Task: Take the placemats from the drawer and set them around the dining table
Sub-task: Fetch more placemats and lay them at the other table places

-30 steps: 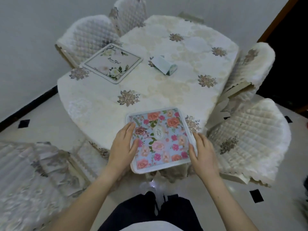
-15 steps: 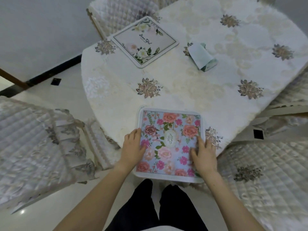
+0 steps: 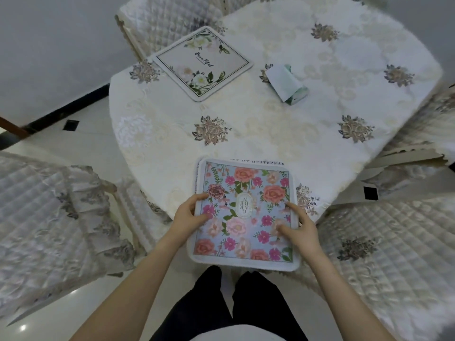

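Observation:
A blue placemat with pink and orange flowers (image 3: 246, 212) lies at the near edge of the dining table (image 3: 270, 124), its near half hanging past the edge. Under it the rim of another mat with printed letters (image 3: 256, 161) shows at the far side. My left hand (image 3: 189, 215) grips the flowered mat's left edge, thumb on top. My right hand (image 3: 295, 225) holds its right edge, fingers spread on the surface. A white placemat with green leaves (image 3: 203, 62) lies at the table's far left corner.
A small pale green packet (image 3: 286, 83) lies near the table's middle. Quilted white chairs stand at the left (image 3: 49, 217), the right (image 3: 381, 242) and the far side (image 3: 167, 18). My dark trousers (image 3: 221, 303) show below, over a glossy tiled floor.
The flowered mat has slid toward me, and its near half now hangs off the table, uncovering the lettered rim of a mat below. Both hands shifted from resting flat to gripping its side edges.

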{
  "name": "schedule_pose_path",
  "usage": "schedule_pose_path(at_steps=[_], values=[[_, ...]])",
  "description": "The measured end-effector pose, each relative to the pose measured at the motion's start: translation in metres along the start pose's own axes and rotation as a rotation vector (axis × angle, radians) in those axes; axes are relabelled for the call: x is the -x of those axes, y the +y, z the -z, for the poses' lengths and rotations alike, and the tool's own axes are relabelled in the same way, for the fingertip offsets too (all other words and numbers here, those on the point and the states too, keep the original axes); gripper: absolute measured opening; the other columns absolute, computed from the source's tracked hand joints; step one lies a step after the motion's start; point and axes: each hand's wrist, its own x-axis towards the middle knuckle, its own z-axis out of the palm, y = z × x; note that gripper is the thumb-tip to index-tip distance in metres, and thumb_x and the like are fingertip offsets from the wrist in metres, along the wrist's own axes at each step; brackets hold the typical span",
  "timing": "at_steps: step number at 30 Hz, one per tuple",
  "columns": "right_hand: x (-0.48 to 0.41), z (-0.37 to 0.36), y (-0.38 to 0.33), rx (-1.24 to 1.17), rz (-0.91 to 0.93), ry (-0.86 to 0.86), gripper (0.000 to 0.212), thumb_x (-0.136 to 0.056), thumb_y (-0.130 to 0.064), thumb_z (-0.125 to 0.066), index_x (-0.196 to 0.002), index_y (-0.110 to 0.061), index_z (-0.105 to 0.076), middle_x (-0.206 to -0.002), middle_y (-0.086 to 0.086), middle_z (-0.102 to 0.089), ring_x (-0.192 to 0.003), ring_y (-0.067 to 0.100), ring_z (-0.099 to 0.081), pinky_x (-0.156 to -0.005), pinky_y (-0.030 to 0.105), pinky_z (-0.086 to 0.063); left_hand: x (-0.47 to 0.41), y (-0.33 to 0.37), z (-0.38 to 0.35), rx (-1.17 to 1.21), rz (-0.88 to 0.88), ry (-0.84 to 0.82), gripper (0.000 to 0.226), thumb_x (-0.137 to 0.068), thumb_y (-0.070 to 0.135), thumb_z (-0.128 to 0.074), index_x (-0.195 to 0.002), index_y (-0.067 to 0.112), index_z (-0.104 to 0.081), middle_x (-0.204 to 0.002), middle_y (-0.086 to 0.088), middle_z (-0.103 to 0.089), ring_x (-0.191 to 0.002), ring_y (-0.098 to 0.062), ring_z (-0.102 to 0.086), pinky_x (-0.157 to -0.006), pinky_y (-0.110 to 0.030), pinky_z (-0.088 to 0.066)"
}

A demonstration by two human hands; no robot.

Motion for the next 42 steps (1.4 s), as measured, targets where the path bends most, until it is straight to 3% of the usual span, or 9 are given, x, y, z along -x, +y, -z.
schedule_pose_path(at_steps=[3, 8, 16, 22, 28, 32, 37, 42], values=[[0.01, 0.001, -0.009, -0.029, 0.074, 0.061, 0.065, -0.078, 0.008, -0.07, -0.135, -0.019, -0.054, -0.118, 0.002, -0.065, -0.083, 0.002, -0.071, -0.062, 0.017, -0.057, 0.004, 0.013, 0.004, 0.012, -0.023, -0.029, 0.051, -0.082, -0.008, -0.067, -0.125, 0.018, -0.061, -0.113, -0.003, -0.069, -0.092, -0.011, -0.07, -0.068, -0.021, -0.058], [0.041, 0.011, -0.026, -0.141, 0.178, 0.188, 0.066, -0.08, 0.006, -0.069, -0.138, -0.02, -0.053, -0.119, -0.002, -0.065, -0.093, 0.0, -0.069, -0.07, 0.015, -0.056, 0.01, 0.056, 0.005, -0.044, -0.187, -0.071, 0.053, -0.08, -0.009, -0.068, -0.122, 0.023, -0.063, -0.105, 0.008, -0.068, -0.083, 0.003, -0.069, -0.066, -0.016, -0.057], [0.12, 0.078, -0.04, -0.286, 0.298, 0.448, 0.068, -0.08, 0.002, -0.071, -0.136, -0.031, -0.055, -0.113, -0.011, -0.067, -0.09, 0.008, -0.072, -0.068, 0.027, -0.061, 0.032, 0.137, -0.046, -0.042, -0.379, -0.283, 0.053, -0.079, -0.006, -0.071, -0.113, 0.034, -0.068, -0.103, 0.005, -0.073, -0.085, -0.013, -0.073, -0.067, -0.029, -0.061], [0.191, 0.154, -0.001, -0.388, 0.297, 0.654, 0.067, -0.078, 0.001, -0.074, -0.131, -0.038, -0.058, -0.108, -0.01, -0.069, -0.086, 0.009, -0.073, -0.063, 0.027, -0.061, 0.075, 0.167, -0.146, -0.126, -0.514, -0.451, 0.048, -0.081, -0.002, -0.072, -0.117, 0.029, -0.068, -0.107, 0.004, -0.073, -0.088, -0.011, -0.072, -0.067, -0.023, -0.059], [0.271, 0.237, 0.089, -0.426, 0.207, 0.808, 0.069, -0.078, 0.005, -0.074, -0.133, -0.034, -0.057, -0.107, -0.003, -0.071, -0.082, 0.016, -0.075, -0.065, 0.036, -0.063, 0.138, 0.141, -0.279, -0.218, -0.506, -0.611, 0.045, -0.082, -0.001, -0.071, -0.119, 0.025, -0.066, -0.108, 0.0, -0.072, -0.085, -0.011, -0.073, -0.068, -0.026, -0.06], [0.325, 0.297, 0.16, -0.442, 0.131, 0.908, 0.068, -0.078, 0.006, -0.073, -0.134, -0.03, -0.057, -0.106, -0.005, -0.071, -0.079, 0.017, -0.075, -0.064, 0.035, -0.063, 0.193, 0.111, -0.376, -0.221, -0.444, -0.748, 0.044, -0.085, 0.0, -0.069, -0.122, 0.023, -0.064, -0.111, -0.004, -0.072, -0.092, -0.021, -0.073, -0.077, -0.043, -0.061], [0.37, 0.362, 0.228, -0.467, 0.062, 0.972, 0.066, -0.078, 0.006, -0.073, -0.13, -0.033, -0.058, -0.103, -0.006, -0.072, -0.078, 0.014, -0.075, -0.06, 0.03, -0.061, 0.249, 0.087, -0.476, -0.266, -0.416, -0.82, 0.043, -0.086, 0.002, -0.069, -0.124, 0.022, -0.063, -0.107, 0.001, -0.072, -0.083, -0.013, -0.074, -0.063, -0.025, -0.06], [0.371, 0.434, 0.257, -0.476, 0.07, 0.973, 0.069, -0.077, 0.005, -0.074, -0.126, -0.04, -0.058, -0.094, -0.015, -0.075, -0.075, 0.015, -0.075, -0.054, 0.027, -0.059, 0.263, 0.097, -0.547, -0.265, -0.396, -0.846, 0.042, -0.086, 0.004, -0.069, -0.121, 0.025, -0.063, -0.109, -0.002, -0.073, -0.089, -0.021, -0.074, -0.075, -0.04, -0.061]])
